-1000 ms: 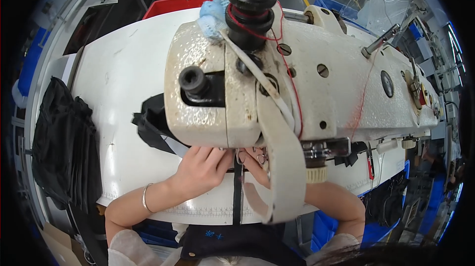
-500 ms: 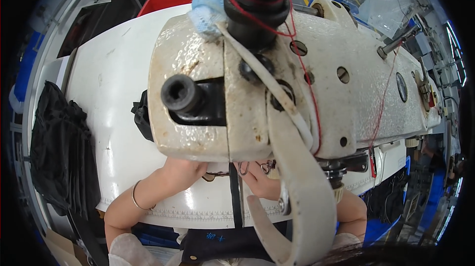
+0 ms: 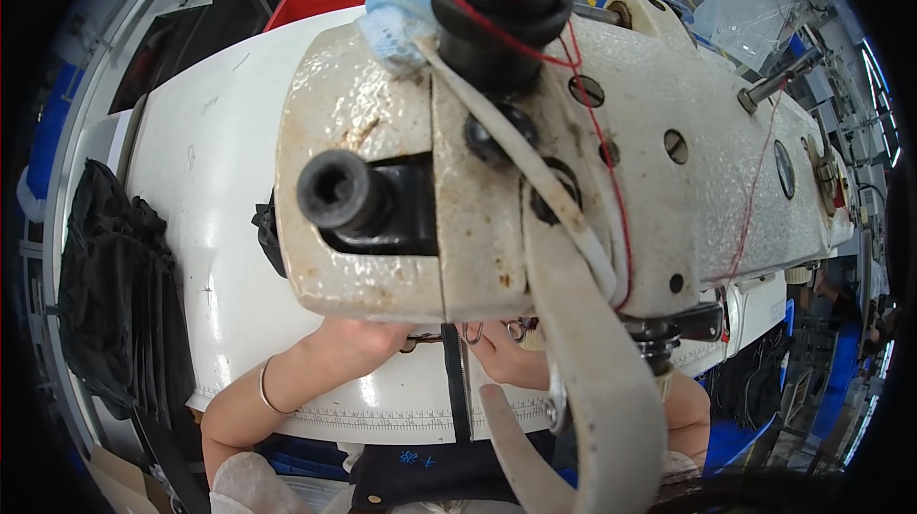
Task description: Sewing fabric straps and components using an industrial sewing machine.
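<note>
A white sewing machine head, worn and stained, fills the middle of the view. Under its front edge, my left hand lies low over the white table, its fingers hidden by the machine. On the other side, my right hand shows partly, fingers pointing under the head, their tips out of sight. Between the hands a black zipper tape runs from beneath the machine over the table's front edge. Small metal parts show beside my right fingers. A pale curved lever hangs in front of my right forearm.
Stacked black fabric pieces lie at the table's left edge. More black fabric shows behind the machine. Red thread runs down the head, beside a blue cloth. A printed ruler strip lines the table's front. Red bin beyond.
The machine head looks slightly larger and lower in the view. Both hands stay beneath it beside the zipper tape, with little visible movement.
</note>
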The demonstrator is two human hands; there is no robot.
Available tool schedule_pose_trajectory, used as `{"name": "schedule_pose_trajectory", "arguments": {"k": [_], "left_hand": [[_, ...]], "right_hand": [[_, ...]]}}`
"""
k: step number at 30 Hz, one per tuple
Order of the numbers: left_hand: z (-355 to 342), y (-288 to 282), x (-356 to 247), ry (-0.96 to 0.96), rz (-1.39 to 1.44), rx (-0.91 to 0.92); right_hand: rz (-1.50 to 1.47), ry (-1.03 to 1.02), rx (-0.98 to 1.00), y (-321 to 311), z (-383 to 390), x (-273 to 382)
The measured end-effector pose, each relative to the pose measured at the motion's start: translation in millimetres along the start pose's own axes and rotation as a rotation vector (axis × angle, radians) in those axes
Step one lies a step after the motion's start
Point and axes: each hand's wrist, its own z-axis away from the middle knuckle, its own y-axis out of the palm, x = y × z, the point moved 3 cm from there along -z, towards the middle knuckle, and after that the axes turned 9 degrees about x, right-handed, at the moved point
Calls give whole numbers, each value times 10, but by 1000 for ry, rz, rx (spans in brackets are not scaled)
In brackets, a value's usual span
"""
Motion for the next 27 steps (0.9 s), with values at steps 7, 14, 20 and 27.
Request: {"name": "schedule_pose_trajectory", "arguments": {"k": [7, 14, 20, 27], "left_hand": [[-49, -10, -13, 31, 34, 15], [126, 69, 81, -73, 52, -24], [17, 51, 58, -36, 48, -35], [-22, -19, 29, -10, 42, 46]], "right_hand": [[2005, -384, 28, 43, 71, 302], [1732, -484, -15, 64, -30, 104], [2014, -426, 81, 71, 35, 181], [1861, -471, 73, 48, 9, 118]]}}
